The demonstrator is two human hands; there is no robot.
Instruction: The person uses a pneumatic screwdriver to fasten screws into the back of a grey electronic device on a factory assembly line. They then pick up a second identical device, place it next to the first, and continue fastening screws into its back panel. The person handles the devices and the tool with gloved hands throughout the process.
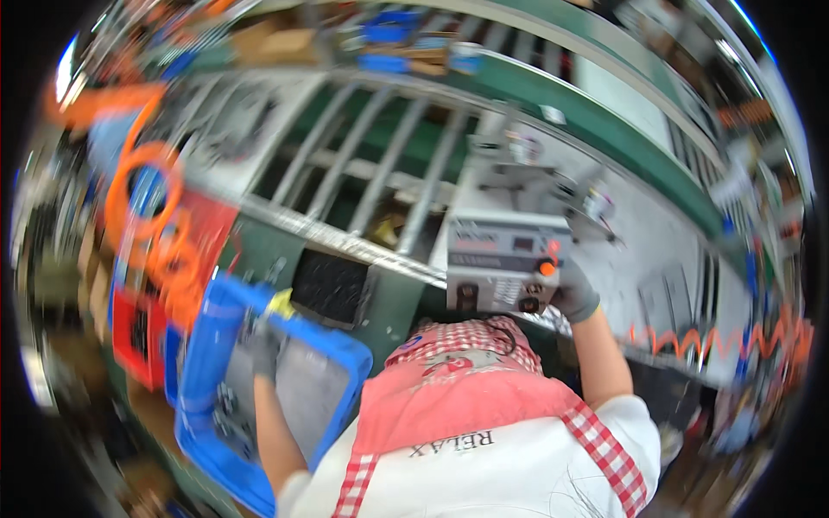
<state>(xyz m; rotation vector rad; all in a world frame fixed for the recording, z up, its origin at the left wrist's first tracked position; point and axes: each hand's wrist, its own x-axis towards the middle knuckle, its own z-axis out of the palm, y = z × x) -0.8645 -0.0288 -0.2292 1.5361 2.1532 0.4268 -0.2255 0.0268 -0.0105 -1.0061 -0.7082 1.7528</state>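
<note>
My left hand [264, 350], in a grey glove, is over the blue plastic bin [358, 350], near its far rim. A small yellow piece [281, 302] shows just beyond the fingers; blur hides whether they touch it. Dark small parts [231, 414] lie in the bin's left side. My right hand [577, 293], also gloved in grey, is at the right side of a grey control box [490, 268] with a small display, sockets and an orange knob [547, 268]. Its fingers are smeared by motion, so their grip does not show.
Metal rollers [376, 160] cross the line ahead. On the white worktop [643, 276] at right stand metal fixtures [527, 177]. A coiled orange air hose [142, 216] hangs at left above a red bin [138, 337]. A black tray [332, 287] lies beyond the blue bin.
</note>
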